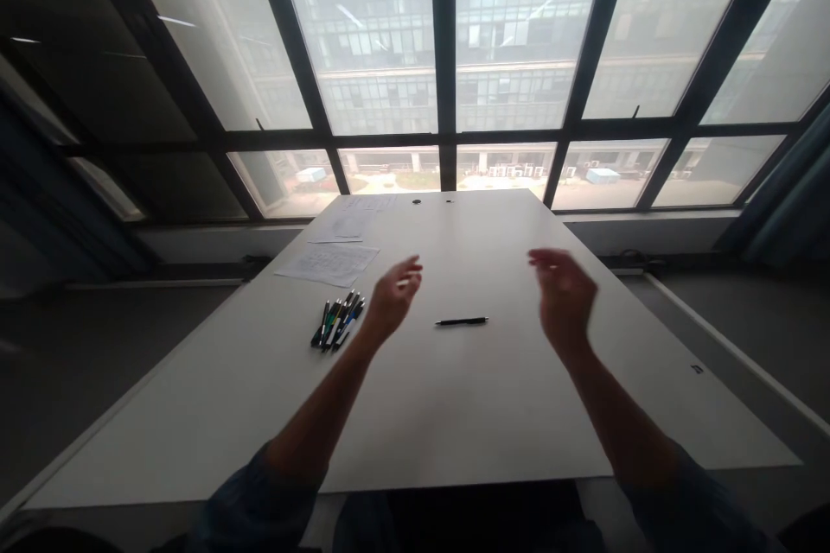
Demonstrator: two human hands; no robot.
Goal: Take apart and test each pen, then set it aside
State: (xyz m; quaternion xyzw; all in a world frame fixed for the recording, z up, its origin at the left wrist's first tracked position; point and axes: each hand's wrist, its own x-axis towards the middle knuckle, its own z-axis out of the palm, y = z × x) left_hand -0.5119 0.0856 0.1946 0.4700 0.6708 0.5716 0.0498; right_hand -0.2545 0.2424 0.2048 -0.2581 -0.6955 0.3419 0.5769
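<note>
A single black pen (462, 321) lies crosswise on the white table, between my two hands and touching neither. My left hand (392, 298) is raised over the table to the left of that pen, its fingers loosely bent and apart with nothing in them. To the pen's right, my right hand (565, 294) hovers with half-bent fingers, a little blurred, and no object shows in it. Beside my left wrist lies a heap of several pens (337, 322), mostly dark with some green, blue and white parts.
Printed paper sheets (328, 263) lie on the left of the white table (454, 423). A small black round piece (416, 201) sits near its far edge. A small dark mark (696, 369) shows at the right edge. Large windows (382, 43) stand beyond the table.
</note>
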